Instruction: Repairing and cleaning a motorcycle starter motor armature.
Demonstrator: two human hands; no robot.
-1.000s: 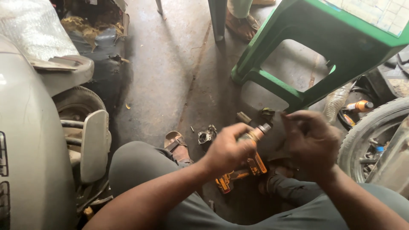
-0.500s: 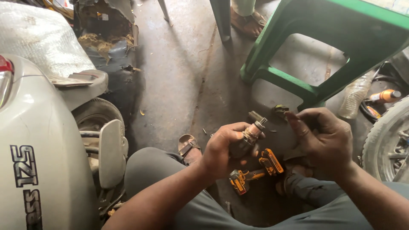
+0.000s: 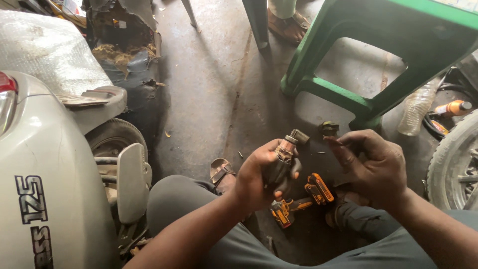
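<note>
A grimy cylindrical metal part with a copper-coloured band and a grey end cap point(image 3: 285, 158) is gripped upright-tilted in the left hand point(image 3: 261, 177), fingers wrapped closed around its dark body, the capped end pointing up and to the right. The part is held above the stained concrete floor point(image 3: 214, 99), between the raised knees, over a yellow-and-black cordless power driver point(image 3: 298, 199) that lies on the ground.

The step in hand is judged to be an inspection or fitting of the part: the right hand point(image 3: 371, 167) is held just beside it, fingers curled, with thumb and forefinger pinched narrowly near a small dark piece point(image 3: 332, 141); whether that piece is actually held cannot be told. The next move is judged to call for the pinched fingertips to be brought to the capped end while the part is kept steady.

Both forearms are extended forward from the seated body, wrists bent inward. A green plastic stool point(image 3: 378, 60) stands beyond, a white scooter body point(image 3: 45, 189) to the left.
</note>
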